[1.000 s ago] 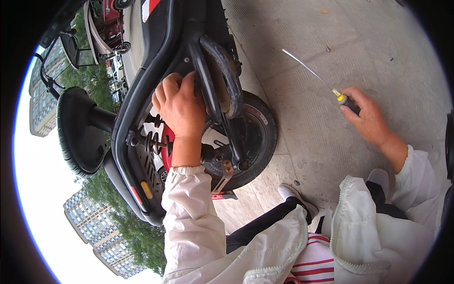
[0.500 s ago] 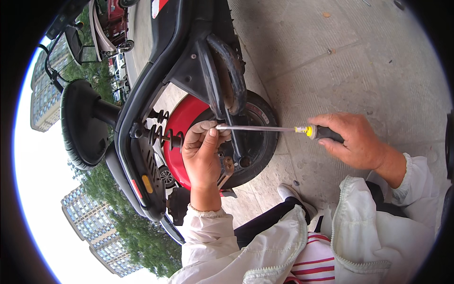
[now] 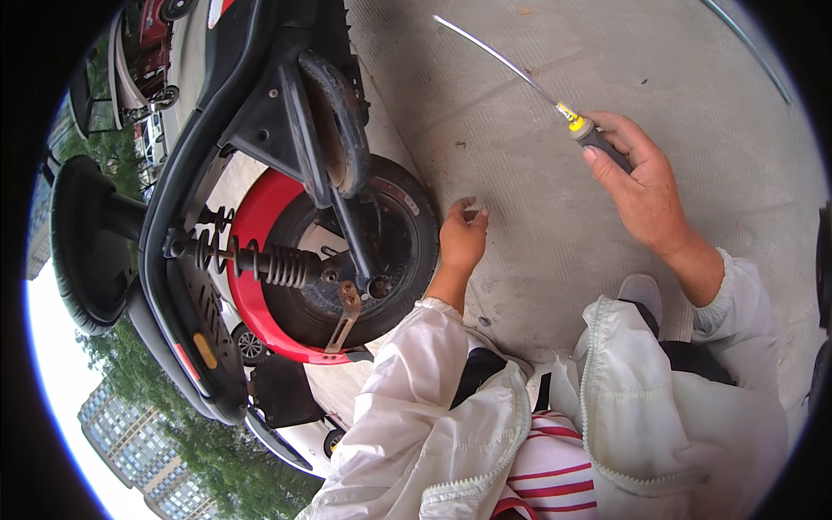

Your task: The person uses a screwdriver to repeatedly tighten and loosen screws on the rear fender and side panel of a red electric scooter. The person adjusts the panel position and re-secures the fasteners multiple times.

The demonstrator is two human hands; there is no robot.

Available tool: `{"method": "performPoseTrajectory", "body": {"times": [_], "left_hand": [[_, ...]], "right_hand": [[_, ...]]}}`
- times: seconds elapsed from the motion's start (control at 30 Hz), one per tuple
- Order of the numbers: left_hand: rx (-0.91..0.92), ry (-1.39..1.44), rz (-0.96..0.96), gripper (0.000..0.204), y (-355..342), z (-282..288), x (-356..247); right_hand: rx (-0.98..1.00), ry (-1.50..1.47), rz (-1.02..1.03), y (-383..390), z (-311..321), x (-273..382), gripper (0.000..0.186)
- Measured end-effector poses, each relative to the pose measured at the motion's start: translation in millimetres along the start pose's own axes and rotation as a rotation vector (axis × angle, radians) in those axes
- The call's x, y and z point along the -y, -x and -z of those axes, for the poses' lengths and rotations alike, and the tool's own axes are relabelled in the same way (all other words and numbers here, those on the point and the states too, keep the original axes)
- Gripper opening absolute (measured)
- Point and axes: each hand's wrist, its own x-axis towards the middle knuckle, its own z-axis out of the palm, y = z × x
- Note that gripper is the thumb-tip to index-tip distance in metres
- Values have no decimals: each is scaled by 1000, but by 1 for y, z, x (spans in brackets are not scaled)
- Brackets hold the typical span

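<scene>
My right hand (image 3: pixel 646 182) is wrapped round the dark handle of a long screwdriver (image 3: pixel 498 61). Its thin metal shaft reaches up and left over the pavement, bare at the tip. Just right of the rear wheel (image 3: pixel 403 286), my left hand (image 3: pixel 465 236) hangs apart from it with the fingers curled together; what they hold, if anything, is hidden. An electric scooter (image 3: pixel 251 130) fills the left side, with a red fender (image 3: pixel 247 295), a coil-spring shock absorber (image 3: pixel 282 264) and a slotted metal bracket (image 3: pixel 345 316) by the wheel's hub.
Ribbed pavement (image 3: pixel 537 251) spreads under my hands. A greenish hose or cable (image 3: pixel 754 48) lies at the top right. My shoe (image 3: pixel 641 295) rests below my right hand. A black saddle (image 3: pixel 95 243), parked vehicles, trees and a tall building (image 3: pixel 130 442) stand left.
My left hand has left the screwdriver's tip and moved right, away from the wheel. The screwdriver has swung upward in my right hand. My view has shifted right, and the shock absorber shows fully.
</scene>
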Motion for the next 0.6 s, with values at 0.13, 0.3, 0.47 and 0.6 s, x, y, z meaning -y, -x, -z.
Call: {"method": "performPoseTrajectory", "body": {"times": [0.13,0.3,0.47,0.6], "left_hand": [[-432,-118,-305,50,-37,-25,-18],[-518,-379,-486,48,-102,2,-24],[-350,-270,-267,38,-121,1,-42],[-229,-159,-212,28,-130,7,-37]], "right_hand": [[-21,81,-50,4,11,-8,36],[54,95,-62,11,5,-4,36],[137,159,-150,9,7,-6,37],[260,227,-48,13,7,-5,42]]}}
